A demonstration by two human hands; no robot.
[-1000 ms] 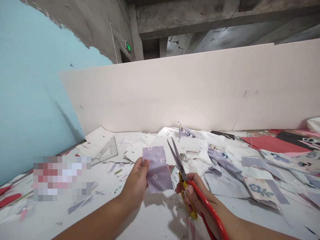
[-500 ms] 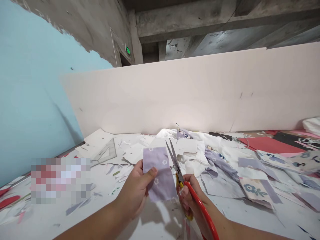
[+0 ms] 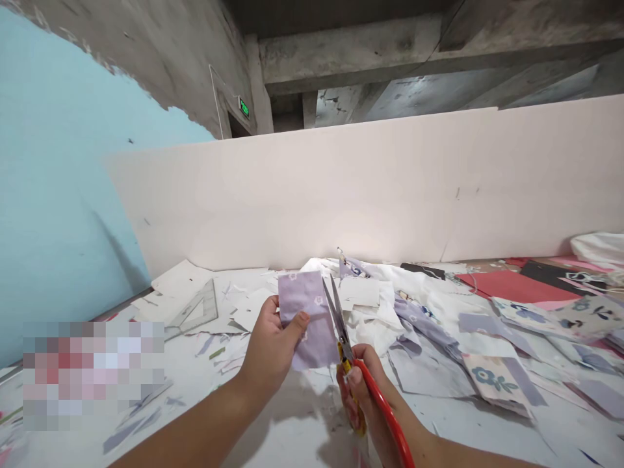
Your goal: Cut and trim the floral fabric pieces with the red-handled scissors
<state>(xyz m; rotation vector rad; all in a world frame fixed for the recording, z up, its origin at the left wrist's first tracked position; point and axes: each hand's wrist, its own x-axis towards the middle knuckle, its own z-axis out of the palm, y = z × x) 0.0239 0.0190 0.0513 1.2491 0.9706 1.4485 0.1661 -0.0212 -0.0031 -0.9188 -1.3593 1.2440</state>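
Note:
Between the thumb and fingers of my left hand is a rectangular piece of lilac fabric printed with small white flowers, held up above the table. My right hand is closed around the handles of a pair of scissors, red on one side and yellow on the other. The blades point away from me, slightly parted, along the right edge of the lilac piece. Whether fabric lies between the blades is hard to make out. Part of the handles is hidden by my fingers.
A clear set square lies at the left on white card. Crumpled white cloth, lilac offcuts and a folded flower-print piece cover the right side. Red sheets lie farther back. A pale partition stands behind the table.
My left hand has raised the lilac fabric slightly, and the scissors now sit closer to its right edge. The whole view has shifted a little.

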